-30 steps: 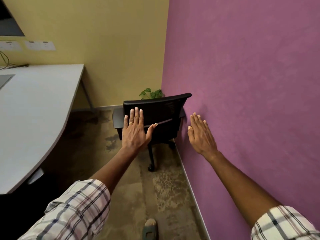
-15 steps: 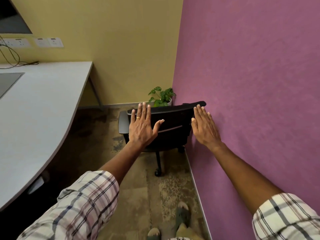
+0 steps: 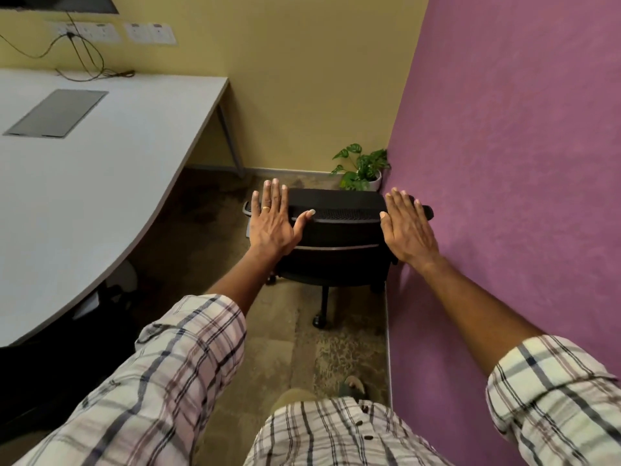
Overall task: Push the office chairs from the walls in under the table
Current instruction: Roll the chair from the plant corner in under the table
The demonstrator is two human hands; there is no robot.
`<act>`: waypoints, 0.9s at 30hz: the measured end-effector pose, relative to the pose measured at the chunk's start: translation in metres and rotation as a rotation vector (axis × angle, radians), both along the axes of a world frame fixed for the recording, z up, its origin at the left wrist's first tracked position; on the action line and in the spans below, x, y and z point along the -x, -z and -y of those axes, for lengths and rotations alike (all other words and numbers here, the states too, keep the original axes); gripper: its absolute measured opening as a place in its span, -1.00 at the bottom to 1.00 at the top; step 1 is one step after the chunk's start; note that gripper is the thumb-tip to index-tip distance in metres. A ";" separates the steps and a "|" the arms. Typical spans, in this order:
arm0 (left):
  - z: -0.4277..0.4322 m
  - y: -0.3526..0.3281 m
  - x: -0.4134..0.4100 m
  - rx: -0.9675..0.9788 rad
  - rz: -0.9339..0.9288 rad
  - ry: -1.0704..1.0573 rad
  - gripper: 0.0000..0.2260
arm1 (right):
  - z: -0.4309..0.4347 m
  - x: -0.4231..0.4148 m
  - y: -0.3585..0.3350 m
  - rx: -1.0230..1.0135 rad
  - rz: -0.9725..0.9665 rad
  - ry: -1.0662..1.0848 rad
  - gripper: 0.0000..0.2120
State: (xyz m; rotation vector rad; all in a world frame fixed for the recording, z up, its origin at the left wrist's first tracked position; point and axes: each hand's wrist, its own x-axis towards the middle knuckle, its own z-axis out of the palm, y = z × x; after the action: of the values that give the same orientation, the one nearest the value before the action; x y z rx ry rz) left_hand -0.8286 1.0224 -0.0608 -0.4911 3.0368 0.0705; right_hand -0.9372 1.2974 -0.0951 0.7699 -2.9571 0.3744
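Over by the purple wall (image 3: 504,163), the black office chair (image 3: 336,230) sits parked with its right side basically touching the paint, back toward the person, and a little potted plant (image 3: 361,169) tucked in the corner just past it. Both hands are at the top of the backrest: left hand (image 3: 270,223) flat with its fingers (image 3: 274,196) spread and the thumb hooked along the top edge, right hand (image 3: 408,227) laid open over the right end with its fingers (image 3: 400,203) straight. Neither one is actually curled around anything, so it's palms resting, not a real grip. The counter (image 3: 100,183) is off to the left with that curved edge, well apart from the chair, so the chair isn't under it yet. What I'd worry about: the right hand is wedged between backrest and wall, so swinging the chair the wrong way could scrape knuckles or scuff the paint. With open palms the chair could just spin on its swivel or roll off crooked instead of tracking left. Pushing it forward first would likely clip the plant. One caster (image 3: 319,321) is visible on the patchy floor (image 3: 336,358), and I can't tell if the others are lined up, so it might snag.
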 end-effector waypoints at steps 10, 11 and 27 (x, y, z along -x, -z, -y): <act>0.028 0.013 0.047 -0.153 0.103 0.016 -0.32 | 0.013 0.035 0.007 -0.073 -0.084 -0.138 -0.44; 0.035 0.017 0.054 -0.188 0.132 0.077 -0.37 | 0.015 0.039 0.009 -0.065 -0.084 -0.139 -0.45; 0.074 0.039 0.037 -0.295 0.205 -0.013 -0.49 | 0.056 0.060 0.020 0.008 -0.126 -0.279 -0.51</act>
State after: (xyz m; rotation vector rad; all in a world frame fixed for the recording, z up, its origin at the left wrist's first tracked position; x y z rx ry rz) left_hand -0.8652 0.9483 -0.0994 -0.4616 2.7580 0.4330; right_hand -0.9977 1.2416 -0.1147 1.1630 -2.7346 0.3376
